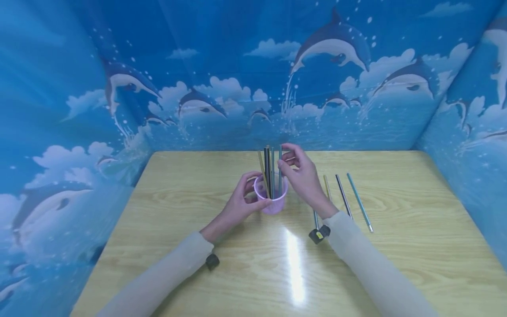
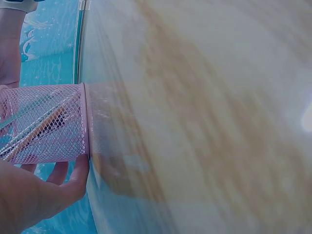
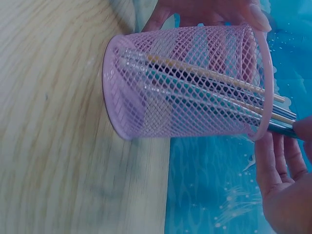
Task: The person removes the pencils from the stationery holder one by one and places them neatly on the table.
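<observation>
Long off-white fabric sleeves (image 1: 168, 273) are showing, a boxy, yellow-marked black wrist camera (image 1: 314, 237) sitting beside the right cuff (image 1: 336, 225).

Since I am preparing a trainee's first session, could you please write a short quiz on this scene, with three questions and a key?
1. Which hand is curled round the mesh cup?
2. True or false: every pencil in view stands in the cup.
3. Multiple choice: what does the right hand pinch? A) a spoon; B) a pencil; C) a key.

Key:
1. The left hand.
2. False; loose pencils lie on the table.
3. B.
</observation>
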`<state>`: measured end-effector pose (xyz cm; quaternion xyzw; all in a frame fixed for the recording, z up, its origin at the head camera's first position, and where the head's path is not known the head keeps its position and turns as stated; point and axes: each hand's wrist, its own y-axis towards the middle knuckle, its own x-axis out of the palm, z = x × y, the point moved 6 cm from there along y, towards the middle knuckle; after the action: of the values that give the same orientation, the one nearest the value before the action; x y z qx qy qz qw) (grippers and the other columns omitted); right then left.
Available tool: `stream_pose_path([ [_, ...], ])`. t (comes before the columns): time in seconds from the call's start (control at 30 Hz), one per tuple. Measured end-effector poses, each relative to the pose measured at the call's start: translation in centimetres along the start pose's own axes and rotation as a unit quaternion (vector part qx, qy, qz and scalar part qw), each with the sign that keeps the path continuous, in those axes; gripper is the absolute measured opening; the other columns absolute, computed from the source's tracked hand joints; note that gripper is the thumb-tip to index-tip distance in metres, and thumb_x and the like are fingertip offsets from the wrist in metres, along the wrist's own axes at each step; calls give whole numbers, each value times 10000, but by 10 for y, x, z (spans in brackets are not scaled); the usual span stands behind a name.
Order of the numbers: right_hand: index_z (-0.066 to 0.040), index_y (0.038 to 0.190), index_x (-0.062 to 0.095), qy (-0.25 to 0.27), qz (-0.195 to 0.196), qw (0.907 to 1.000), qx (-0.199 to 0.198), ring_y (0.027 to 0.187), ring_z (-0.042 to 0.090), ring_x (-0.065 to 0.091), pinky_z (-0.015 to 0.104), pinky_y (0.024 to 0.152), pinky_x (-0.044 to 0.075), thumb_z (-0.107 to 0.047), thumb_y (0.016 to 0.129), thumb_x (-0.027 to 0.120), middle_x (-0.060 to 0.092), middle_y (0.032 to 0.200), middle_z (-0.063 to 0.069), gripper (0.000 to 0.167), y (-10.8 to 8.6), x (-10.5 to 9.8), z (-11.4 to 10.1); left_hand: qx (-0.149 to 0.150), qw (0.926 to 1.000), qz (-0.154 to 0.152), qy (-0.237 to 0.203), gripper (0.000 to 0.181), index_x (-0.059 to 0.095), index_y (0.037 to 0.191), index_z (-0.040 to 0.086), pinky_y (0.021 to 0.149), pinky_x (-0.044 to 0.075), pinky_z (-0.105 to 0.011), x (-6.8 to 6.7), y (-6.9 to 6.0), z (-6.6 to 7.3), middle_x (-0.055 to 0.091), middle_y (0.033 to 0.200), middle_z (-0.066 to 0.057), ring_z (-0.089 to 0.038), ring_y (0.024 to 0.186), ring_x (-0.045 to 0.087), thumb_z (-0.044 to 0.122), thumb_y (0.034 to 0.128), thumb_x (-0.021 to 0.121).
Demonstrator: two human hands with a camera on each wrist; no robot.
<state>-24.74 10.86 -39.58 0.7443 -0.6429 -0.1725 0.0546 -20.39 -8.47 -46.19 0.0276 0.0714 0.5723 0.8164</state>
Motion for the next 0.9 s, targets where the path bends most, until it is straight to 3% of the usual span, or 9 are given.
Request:
stream_pose_path([
  [0.17, -120, 1589, 498, -7, 113, 9997, -203, 999, 358, 700, 356, 820, 679, -39, 1087, 646, 643, 1185, 154, 530, 0, -6, -4, 4, 10000, 13, -18, 831, 379, 1617, 107, 1096, 568, -502, 1, 1, 0, 554, 1602, -92, -375, 1421, 553, 24, 936, 847],
  [0.33, -169, 1614, 477, -48, 254, 9993, -276, 999, 378, 703, 346, 796, 682, -73, 1104, 633, 629, 1200, 145, 542, -2, -13, -9, -52, 10000, 31, 40, 830, 403, 1609, 173, 1097, 567, -505, 1, 0, 0, 553, 1606, -76, -373, 1431, 545, 33, 928, 857],
  [0.5, -158, 1610, 469, -26, 314, 9992, -240, 1020, 428, 688, 369, 776, 687, -67, 1104, 631, 616, 1197, 142, 539, -1, -18, -13, -88, 9999, 39, 66, 827, 413, 1606, 214, 1102, 563, -500, 0, 0, -1, 555, 1606, -55, -364, 1431, 545, 55, 930, 863],
  [0.73, -138, 1597, 466, 20, 367, 9989, -273, 997, 300, 675, 482, 800, 687, -33, 1099, 623, 596, 1203, 140, 533, 0, -23, -19, -64, 10000, 41, 43, 816, 417, 1600, 202, 1098, 566, -501, 0, -1, 0, 553, 1606, -65, -368, 1431, 546, 51, 932, 859],
  [0.9, -149, 1592, 471, 79, 423, 9983, -389, 978, 307, 671, 455, 785, 689, -58, 1109, 621, 588, 1209, 132, 514, 0, -28, -26, -59, 9999, 74, 90, 816, 420, 1593, 201, 1090, 572, -497, 0, -1, 1, 562, 1597, -66, -374, 1423, 552, 42, 926, 860],
])
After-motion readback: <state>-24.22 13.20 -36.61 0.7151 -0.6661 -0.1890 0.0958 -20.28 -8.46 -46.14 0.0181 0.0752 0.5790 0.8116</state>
